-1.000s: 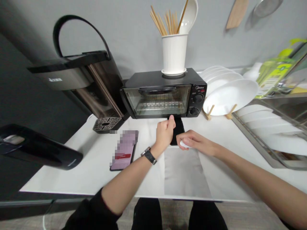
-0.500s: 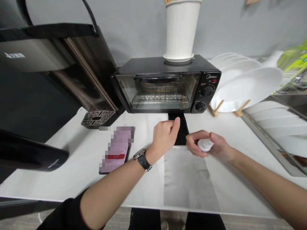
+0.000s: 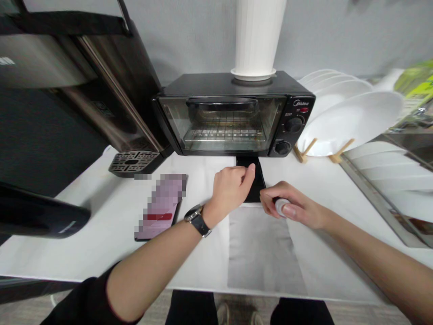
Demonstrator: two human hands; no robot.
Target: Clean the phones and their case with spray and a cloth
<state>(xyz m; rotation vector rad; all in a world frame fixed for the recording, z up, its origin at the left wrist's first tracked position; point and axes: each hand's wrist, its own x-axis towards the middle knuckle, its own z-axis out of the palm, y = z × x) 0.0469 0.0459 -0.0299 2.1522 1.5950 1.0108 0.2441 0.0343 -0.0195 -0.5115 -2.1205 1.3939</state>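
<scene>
My left hand (image 3: 233,187), with a watch (image 3: 198,220) on its wrist, is closed over the left side of a flat black object (image 3: 256,192) in front of the toaster oven. Whatever its curled fingers may hold is hidden. My right hand (image 3: 291,205) grips a small white bottle (image 3: 280,207), its thumb on the near end. It is just right of the black object. Below both hands a thin grey cloth (image 3: 264,253) lies flat on the white counter (image 3: 203,264). A phone (image 3: 162,207) with a blurred-out screen lies left of my left wrist.
The black toaster oven (image 3: 223,122) stands behind my hands with a white pot (image 3: 257,40) on top. White plates (image 3: 352,122) lean in a wooden rack at right, beside a sink edge. A coffee machine (image 3: 111,104) and a dark cylinder (image 3: 43,212) are at left.
My right thumb has moved onto the near end of the bottle, and the bottle has turned in my grip. The view has shifted slightly. My left hand has kept its closed pose.
</scene>
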